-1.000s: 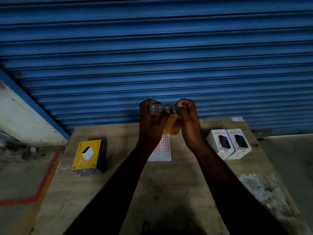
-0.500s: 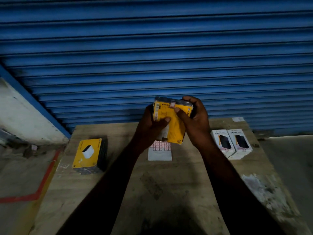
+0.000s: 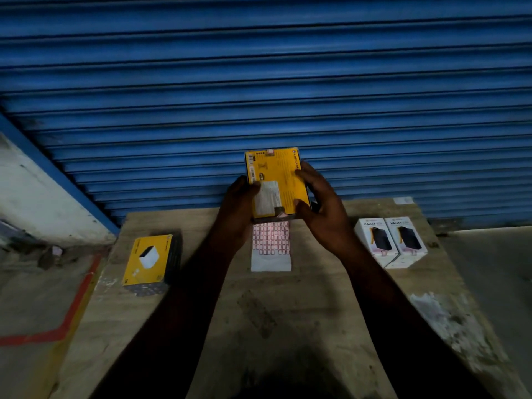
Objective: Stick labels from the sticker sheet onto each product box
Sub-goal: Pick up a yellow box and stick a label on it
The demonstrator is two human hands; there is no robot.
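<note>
Both hands hold a yellow product box upright above the table, its printed back facing me. My left hand grips its left edge with the thumb on a white panel. My right hand grips the right edge. A small pink label sits at the box's top edge. The sticker sheet with red-bordered labels lies flat on the table just below the box. Another yellow box lies at the table's left. Two white boxes stand side by side at the right.
The wooden table has a worn white patch at its front right. A blue roller shutter rises right behind the table. The floor on the left carries a red line.
The yellow box was turned from its dark narrow side facing me to its yellow back face, and now stands upright. My right thumb has left the label at the top edge.
</note>
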